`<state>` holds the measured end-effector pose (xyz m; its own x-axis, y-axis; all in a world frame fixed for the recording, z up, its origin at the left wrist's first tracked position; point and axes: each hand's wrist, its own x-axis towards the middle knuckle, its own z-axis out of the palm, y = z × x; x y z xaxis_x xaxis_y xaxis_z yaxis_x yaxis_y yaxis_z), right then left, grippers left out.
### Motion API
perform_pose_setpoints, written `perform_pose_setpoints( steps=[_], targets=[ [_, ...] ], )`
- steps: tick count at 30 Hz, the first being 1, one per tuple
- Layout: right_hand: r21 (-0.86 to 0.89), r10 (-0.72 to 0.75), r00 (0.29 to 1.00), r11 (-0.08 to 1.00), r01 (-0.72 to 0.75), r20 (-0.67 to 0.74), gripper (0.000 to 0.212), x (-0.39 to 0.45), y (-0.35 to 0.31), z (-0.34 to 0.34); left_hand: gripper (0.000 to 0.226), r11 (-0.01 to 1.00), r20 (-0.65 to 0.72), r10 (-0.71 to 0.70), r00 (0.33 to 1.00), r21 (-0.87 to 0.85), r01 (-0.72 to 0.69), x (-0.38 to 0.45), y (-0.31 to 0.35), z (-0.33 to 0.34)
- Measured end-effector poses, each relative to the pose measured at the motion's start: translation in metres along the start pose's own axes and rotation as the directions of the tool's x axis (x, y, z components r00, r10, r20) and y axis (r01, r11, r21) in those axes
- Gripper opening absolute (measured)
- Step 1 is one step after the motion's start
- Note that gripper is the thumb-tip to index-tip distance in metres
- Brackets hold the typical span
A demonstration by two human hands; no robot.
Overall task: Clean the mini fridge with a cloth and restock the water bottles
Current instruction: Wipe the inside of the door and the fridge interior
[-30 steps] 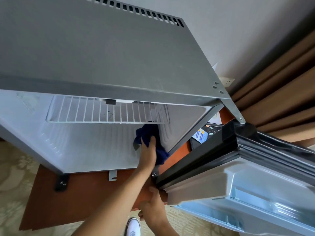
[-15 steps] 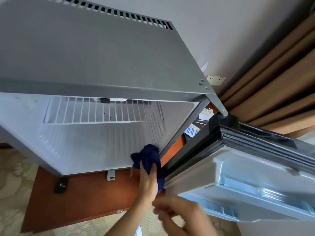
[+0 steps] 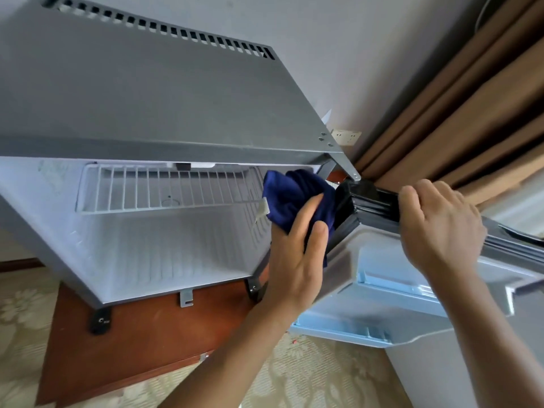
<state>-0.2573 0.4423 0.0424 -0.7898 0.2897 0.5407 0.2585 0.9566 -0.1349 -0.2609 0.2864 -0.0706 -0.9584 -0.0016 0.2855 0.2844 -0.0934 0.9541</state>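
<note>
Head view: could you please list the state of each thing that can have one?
Fridge: open, no bottles visible inside.
Door: swung open, shelves bare.
Wire shelf: in place, bare.
Cloth: bunched, at the hinge-side edge.
Left hand: presses the cloth.
Right hand: grips the door's top edge.

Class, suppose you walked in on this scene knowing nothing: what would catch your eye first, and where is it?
The dark blue cloth stands out first, pressed by the left hand against the right edge of the open mini fridge, near the hinge. Next comes the right hand, gripping the top of the fridge door, which hangs open on the right. Inside, a bare white wire shelf sits near the top.
</note>
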Motion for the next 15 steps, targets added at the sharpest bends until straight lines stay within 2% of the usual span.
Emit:
perform_pose_setpoints(
  steps=[2,4,7,9,11,13,15],
  targets=[
    [-0.021,-0.025,1.0,0.999,0.025,-0.002,0.031,0.0,0.0,-0.001,0.045,1.0,0.016,0.011,1.0,0.011,-0.012,0.003,-0.018,0.002],
    [-0.047,-0.011,1.0,0.999,0.011,-0.006,0.03,0.0,0.0,0.0,0.05,0.999,0.025,-0.036,0.999,0.006,0.036,-0.003,-0.06,0.001],
    [-0.094,0.011,0.998,0.995,-0.017,-0.063,0.028,-0.006,0.0,0.003,0.052,0.97,-0.005,-0.234,0.972,0.065,0.234,-0.023,-0.14,-0.005],
    [-0.107,0.017,0.998,0.994,-0.024,-0.067,0.026,-0.007,0.0,0.004,0.043,0.883,-0.038,-0.456,0.889,0.104,0.457,-0.038,-0.183,-0.012],
    [-0.113,0.015,0.998,0.993,-0.023,-0.065,0.024,-0.007,0.001,0.003,0.042,0.756,-0.055,-0.645,0.762,0.097,0.647,-0.047,-0.21,-0.017],
    [-0.119,0.004,0.998,0.993,-0.012,-0.06,0.023,-0.006,0.004,0.005,0.043,0.667,-0.079,-0.734,0.675,0.109,0.737,-0.046,-0.218,-0.019],
    [-0.117,-0.01,0.998,0.993,0.003,-0.06,0.022,-0.004,0.005,0.007,0.043,0.613,-0.087,-0.772,0.629,0.157,0.774,-0.038,-0.213,-0.018]
  ],
)
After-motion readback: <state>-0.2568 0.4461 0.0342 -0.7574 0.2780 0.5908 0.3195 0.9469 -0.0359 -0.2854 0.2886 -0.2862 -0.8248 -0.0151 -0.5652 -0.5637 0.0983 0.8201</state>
